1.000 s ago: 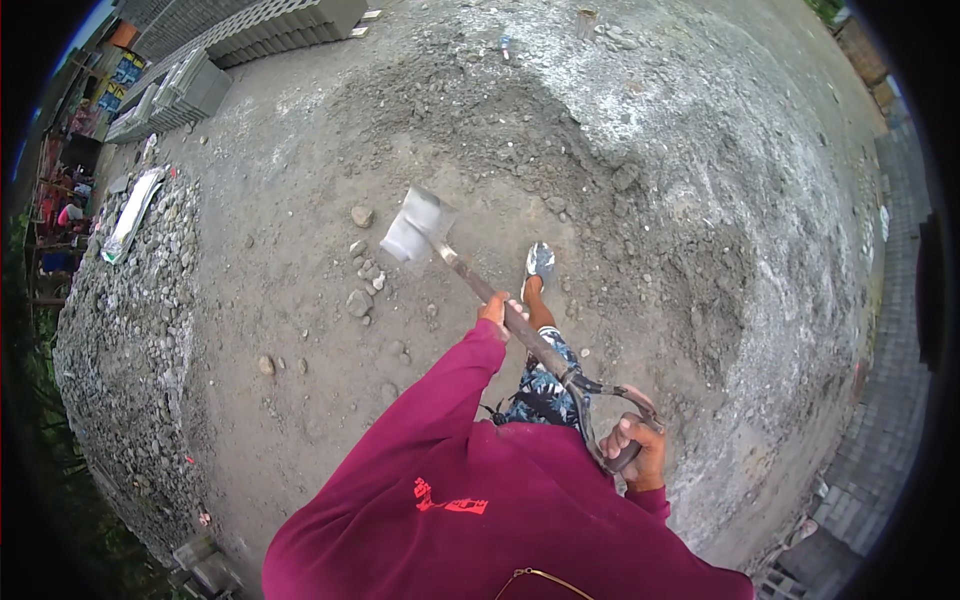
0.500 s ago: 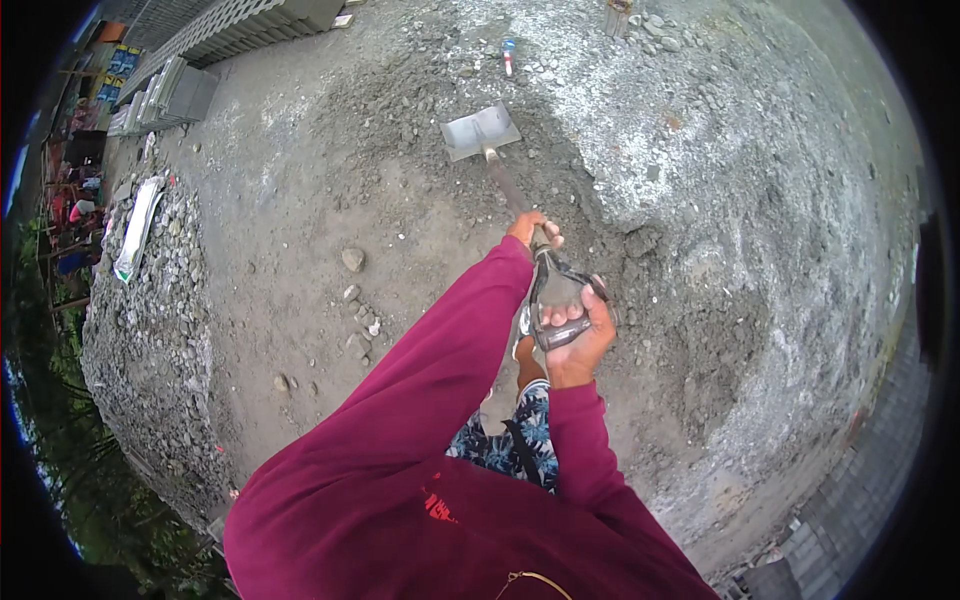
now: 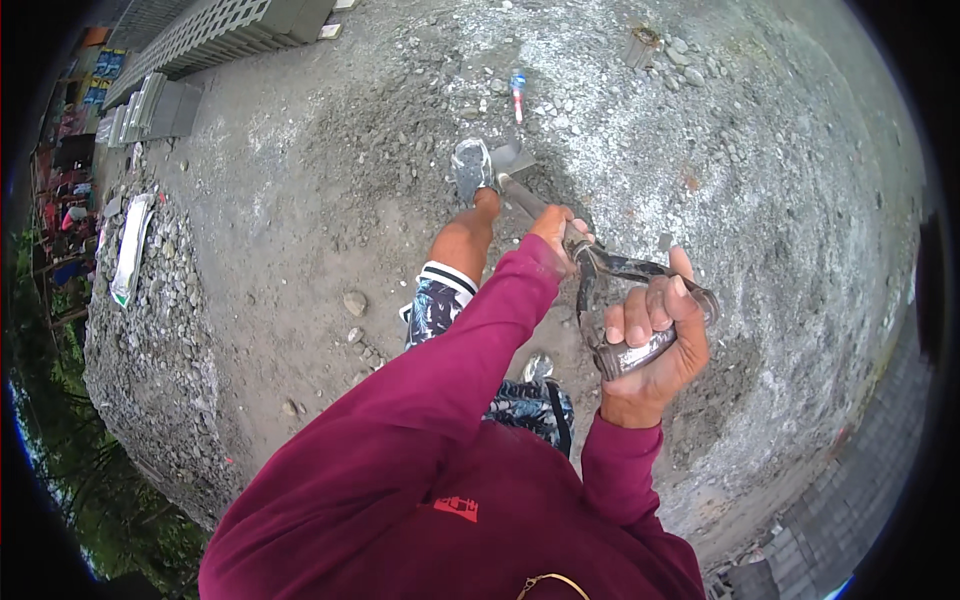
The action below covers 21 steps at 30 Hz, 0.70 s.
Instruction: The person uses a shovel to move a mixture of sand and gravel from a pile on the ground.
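Note:
A shovel (image 3: pixel 522 198) slants across the middle of the view, its metal blade down on the grey gravelly ground. My left hand (image 3: pixel 557 235) is closed round the shaft just below the fork of the D-shaped grip. Higher up, my right hand (image 3: pixel 655 335) wraps its fingers round the crossbar of that grip. My left shoe (image 3: pixel 472 168) stands at the left side of the blade and hides part of it; whether it presses on the blade I cannot tell. A patch of whitish powdery ground lies just right of the blade.
Beyond the blade lies a small bottle (image 3: pixel 518 95) with a blue top and red-white body. Concrete blocks (image 3: pixel 235 35) are stacked at the far left. A white sack (image 3: pixel 133 245) rests on the stone pile (image 3: pixel 165 370). A short post (image 3: pixel 641 45) stands among stones at the far right.
My left foot has stepped forward beside the blade. Both hands have moved to the right with the shovel, its grip now higher and closer. The blade has shifted slightly right and is partly hidden.

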Tool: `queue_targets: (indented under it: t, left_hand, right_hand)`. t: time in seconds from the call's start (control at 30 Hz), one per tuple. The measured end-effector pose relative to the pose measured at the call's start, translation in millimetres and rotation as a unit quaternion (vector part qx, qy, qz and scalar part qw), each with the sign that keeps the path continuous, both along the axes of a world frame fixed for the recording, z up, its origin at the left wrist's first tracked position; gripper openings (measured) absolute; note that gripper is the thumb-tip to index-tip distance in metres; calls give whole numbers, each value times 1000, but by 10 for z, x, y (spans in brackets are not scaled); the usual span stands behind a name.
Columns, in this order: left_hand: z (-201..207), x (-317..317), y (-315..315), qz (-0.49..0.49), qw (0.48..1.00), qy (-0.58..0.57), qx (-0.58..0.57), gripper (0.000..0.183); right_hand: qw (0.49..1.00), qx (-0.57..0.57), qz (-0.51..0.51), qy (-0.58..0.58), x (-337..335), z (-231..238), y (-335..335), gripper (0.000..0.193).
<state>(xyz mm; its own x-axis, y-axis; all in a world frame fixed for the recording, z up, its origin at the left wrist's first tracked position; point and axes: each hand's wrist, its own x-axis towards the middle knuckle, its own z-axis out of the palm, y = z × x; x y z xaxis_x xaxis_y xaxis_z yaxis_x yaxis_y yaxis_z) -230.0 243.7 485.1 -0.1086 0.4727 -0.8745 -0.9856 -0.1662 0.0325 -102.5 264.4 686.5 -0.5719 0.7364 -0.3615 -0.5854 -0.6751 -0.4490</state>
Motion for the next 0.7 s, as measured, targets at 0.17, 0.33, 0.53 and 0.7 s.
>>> queue_targets:
  t: [0.17, 0.33, 0.53, 0.7]
  left_hand:
    - [-483, 379, -219, -47, 967, 252, -3, 25]
    - [-453, 354, -331, 31, 996, 84, -27, 14]
    - [-332, 660, -858, -39, 989, 63, -127, 12]
    - [-455, 128, -476, -40, 997, 54, -38, 14]
  right_hand:
    - [999, -22, -10, -39, -67, -328, 145, 8]
    - [997, -58, 18, -50, 357, -475, -414, 31]
    - [991, -103, -15, -87, 545, -144, -866, 33]
    - [996, -50, -69, -40, 60, -387, -583, 30]
